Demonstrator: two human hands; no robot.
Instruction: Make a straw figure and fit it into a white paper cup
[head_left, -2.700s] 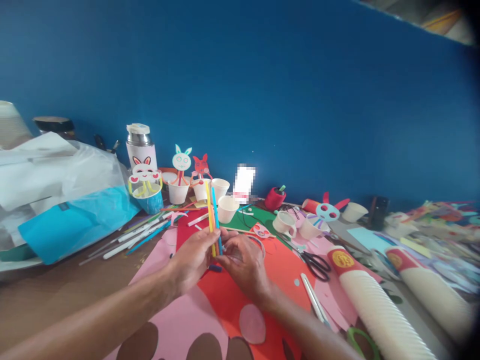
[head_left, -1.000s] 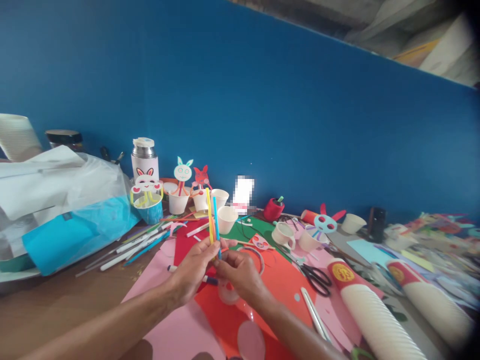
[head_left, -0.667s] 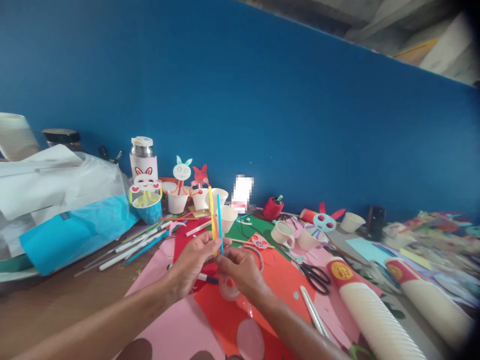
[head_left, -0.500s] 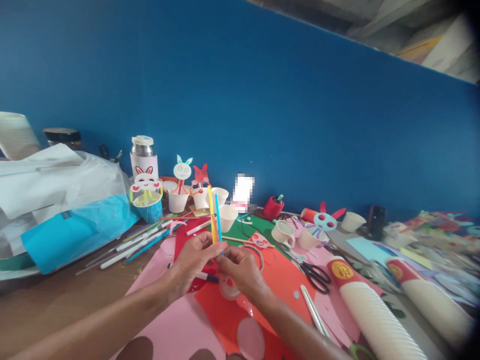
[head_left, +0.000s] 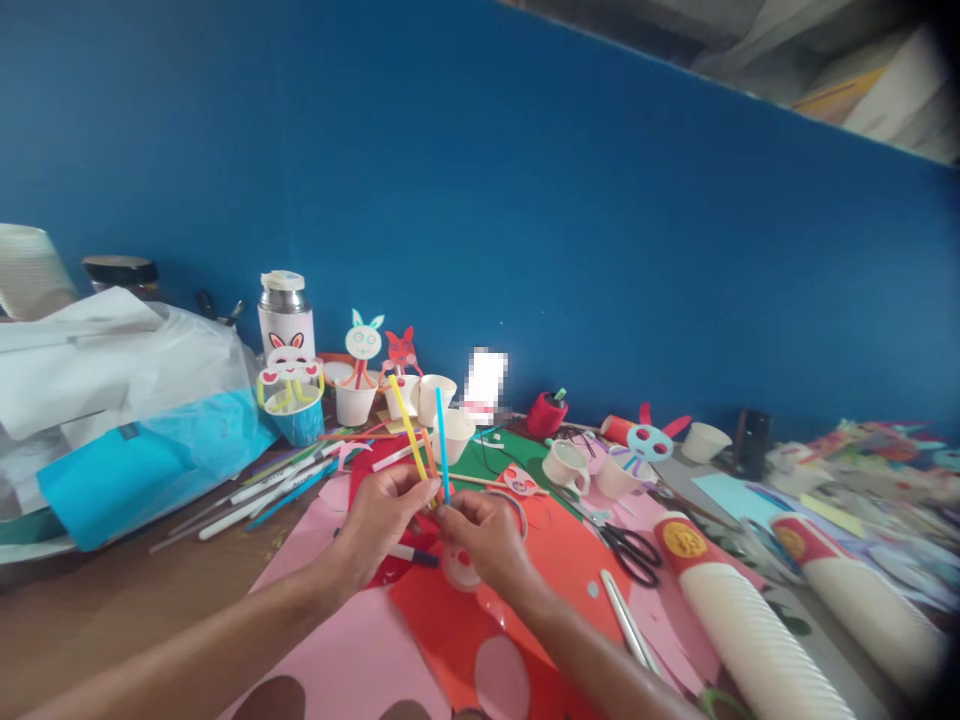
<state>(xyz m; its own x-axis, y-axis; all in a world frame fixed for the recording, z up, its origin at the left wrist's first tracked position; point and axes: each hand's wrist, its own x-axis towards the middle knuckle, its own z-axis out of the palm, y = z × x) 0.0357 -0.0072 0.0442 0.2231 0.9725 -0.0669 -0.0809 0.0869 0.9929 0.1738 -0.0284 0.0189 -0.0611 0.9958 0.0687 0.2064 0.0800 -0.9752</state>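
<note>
Near the middle of the view, my left hand pinches the lower part of a yellow strip, which leans to the left. An orange strip stands between the two hands, its lower end hidden by the fingers. Close against it, my right hand has its fingers closed round the lower end of an upright blue strip. Both hands meet over red paper. Just under them lie a dark-capped marker and a roll of clear tape.
Behind stand paper cups and paper rabbit figures. Pens and a plastic bag are at the left. Black-handled scissors, white scissors and a stack of cups lie at the right.
The yellow strip has tilted to the left, and its top is now farther from the blue strip. The blue strip stands more upright. Both hands have stayed nearly in place.
</note>
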